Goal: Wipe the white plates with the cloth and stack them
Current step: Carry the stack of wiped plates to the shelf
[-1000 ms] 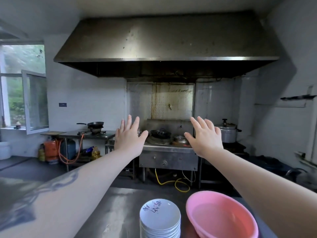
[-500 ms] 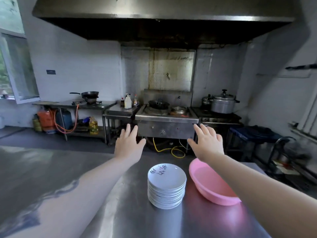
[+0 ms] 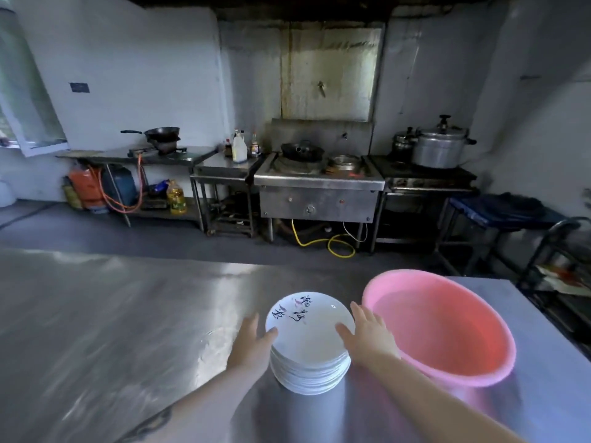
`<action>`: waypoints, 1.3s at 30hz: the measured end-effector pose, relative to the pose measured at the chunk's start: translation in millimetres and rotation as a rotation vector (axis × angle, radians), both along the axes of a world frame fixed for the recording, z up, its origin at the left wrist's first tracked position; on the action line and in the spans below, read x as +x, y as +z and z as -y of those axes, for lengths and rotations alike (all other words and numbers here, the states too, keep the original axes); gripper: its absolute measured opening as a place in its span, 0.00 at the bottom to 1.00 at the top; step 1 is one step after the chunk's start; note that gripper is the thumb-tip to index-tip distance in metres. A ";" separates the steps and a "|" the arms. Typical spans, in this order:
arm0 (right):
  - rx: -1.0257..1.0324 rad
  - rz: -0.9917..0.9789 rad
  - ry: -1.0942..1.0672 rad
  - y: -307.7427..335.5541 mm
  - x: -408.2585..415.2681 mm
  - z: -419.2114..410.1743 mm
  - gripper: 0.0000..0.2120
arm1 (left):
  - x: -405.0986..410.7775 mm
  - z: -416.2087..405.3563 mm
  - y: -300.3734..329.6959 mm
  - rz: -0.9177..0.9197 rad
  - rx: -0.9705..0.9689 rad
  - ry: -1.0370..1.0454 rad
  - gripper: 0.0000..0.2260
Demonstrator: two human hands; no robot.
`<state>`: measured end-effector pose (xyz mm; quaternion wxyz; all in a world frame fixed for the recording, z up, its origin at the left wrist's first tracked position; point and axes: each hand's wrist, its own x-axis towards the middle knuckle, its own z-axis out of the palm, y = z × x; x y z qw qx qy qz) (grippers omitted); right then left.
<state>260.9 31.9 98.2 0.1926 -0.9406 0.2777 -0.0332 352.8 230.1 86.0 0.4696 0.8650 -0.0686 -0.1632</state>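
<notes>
The worktop (image 3: 134,314) is brushed steel, smooth and streaked with glare. At its centre the stack of plates (image 3: 309,353) looks like glossy white ceramic with dark painted marks. At three o'clock from them, the basin (image 3: 447,327) is smooth pink plastic with a soft sheen.

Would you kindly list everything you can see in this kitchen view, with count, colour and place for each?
stack of plates: one stack, white, top plate with painted marks, on the near table
basin: one, pink, right of the stack, on the table
table: one, steel, foreground
wok stove: one, steel, back wall, centre
wok: one, black, on the stove
pan: one, black, on the back left burner
pressure cooker: one, silver, back right
oil bottle: one, yellow, lower shelf, left
hose: one, yellow, floor under the stove
left hand: open, at the stack's left edge
right hand: open, at the stack's right edge
</notes>
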 end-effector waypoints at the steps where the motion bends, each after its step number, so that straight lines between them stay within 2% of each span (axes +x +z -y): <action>1: 0.064 -0.006 0.008 -11.1 5.9 2.7 0.32 | 4.9 3.5 -4.7 -0.021 -0.025 -0.009 0.26; 4: 0.261 0.054 -0.016 -35.8 19.7 9.1 0.35 | 10.6 15.1 -15.1 -0.100 -0.169 -0.020 0.19; 7: 0.657 0.253 -0.089 -48.5 22.7 11.5 0.36 | 12.0 24.8 -27.5 -0.221 -0.427 0.060 0.18; 10: 1.048 0.437 -0.120 -61.4 18.1 11.2 0.33 | 11.0 28.3 -39.8 -0.286 -0.575 0.128 0.16; 13: 1.203 0.521 -0.080 -72.0 18.4 7.2 0.31 | 8.2 29.8 -47.0 -0.320 -0.680 0.146 0.19; 16: 1.270 0.612 -0.080 -75.9 22.7 4.1 0.29 | 7.0 39.0 -49.7 -0.369 -0.791 0.222 0.24; 22: 1.279 0.729 -0.175 -78.2 30.8 -4.6 0.23 | 6.9 53.3 -57.9 -0.442 -0.825 0.457 0.13; 31: 1.328 0.848 -0.229 -90.6 38.2 -6.4 0.26 | 12.7 55.9 -50.9 -0.453 -0.881 0.438 0.11; 35: 1.324 0.886 -0.213 -83.4 40.7 -1.7 0.27 | 12.4 61.2 -42.5 -0.475 -0.919 0.431 0.24; 39: 1.343 0.932 -0.196 -75.5 42.3 2.6 0.27 | 16.9 65.7 -35.3 -0.471 -0.976 0.414 0.16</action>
